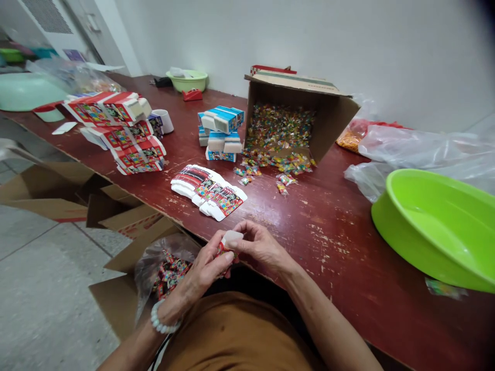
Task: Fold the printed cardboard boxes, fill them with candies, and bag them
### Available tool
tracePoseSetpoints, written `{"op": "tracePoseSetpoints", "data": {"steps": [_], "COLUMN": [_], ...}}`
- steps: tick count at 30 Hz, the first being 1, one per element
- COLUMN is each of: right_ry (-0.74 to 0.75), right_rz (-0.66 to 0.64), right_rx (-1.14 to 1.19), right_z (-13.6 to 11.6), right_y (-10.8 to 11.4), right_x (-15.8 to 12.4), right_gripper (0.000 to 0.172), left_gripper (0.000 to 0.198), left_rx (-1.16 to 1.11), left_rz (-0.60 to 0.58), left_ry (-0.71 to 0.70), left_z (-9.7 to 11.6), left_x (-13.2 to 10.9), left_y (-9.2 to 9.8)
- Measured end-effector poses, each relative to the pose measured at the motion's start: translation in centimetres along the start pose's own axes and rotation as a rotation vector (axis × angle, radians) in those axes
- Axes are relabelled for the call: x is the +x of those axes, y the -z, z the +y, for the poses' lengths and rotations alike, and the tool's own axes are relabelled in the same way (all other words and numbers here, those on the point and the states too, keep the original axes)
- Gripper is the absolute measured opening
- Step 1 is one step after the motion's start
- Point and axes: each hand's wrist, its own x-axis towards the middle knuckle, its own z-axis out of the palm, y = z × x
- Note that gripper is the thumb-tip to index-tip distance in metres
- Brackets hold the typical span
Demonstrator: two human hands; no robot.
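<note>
Close to my body, at the table's front edge, my left hand (211, 260) is wrapped round a small red printed carton (221, 249). My right hand (260, 244) pinches the carton's white end flap (233, 236) between thumb and fingers. The carton's lower part is hidden by my hands. Just beyond them lies a fanned stack of flat red cartons (209, 191). Small wrapped candies (283, 181) are scattered past that stack, in front of a cardboard box (332, 123) lying on its side with many more inside.
Bundles of red cartons (135, 152) stand at left, blue ones (222, 121) mid-table. A green basin (425, 226) and plastic bags (429, 154) are at right. Below the left edge, an open cardboard box (116, 299) holds a bag of packed cartons (170, 273). A red tape dispenser (192, 95) sits farther back.
</note>
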Motion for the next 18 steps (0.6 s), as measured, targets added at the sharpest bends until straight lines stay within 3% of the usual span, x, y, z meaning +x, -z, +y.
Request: {"op": "tracePoseSetpoints", "data": {"steps": [6,9,11,15,18], "right_ry": [-0.041,-0.015,0.046,0.321,0.443], "right_rz": [-0.103,-0.108,-0.046,0.142,0.188], "right_rx": [0.165,0.106,-0.058,-0.598,-0.77], "right_z": [0.6,1.1,1.1,0.7,0.9], "right_y": [0.9,1.1,0.7,-0.3,-0.5], "right_x": [0.3,0.3,0.3,0.2,0.4], "right_gripper": [0.046,0.042,0.033,0.022,0.02], "left_gripper": [0.036,0.036,0.033,0.033,0.033], "left_rx": [-0.295,-0.334,-0.314,-0.324,-0.411], "left_rz": [0.123,0.146,0.16,0.223,0.239], "left_ry": [0.11,0.115,0.1,0.11,0.156], "left_z": [0.6,0.5,0.2,-0.5,-0.6], "left_x": [0.0,0.2,0.2,0.3,0.3], "left_y": [-0.6,-0.6,-0.7,-1.3,-1.3]}}
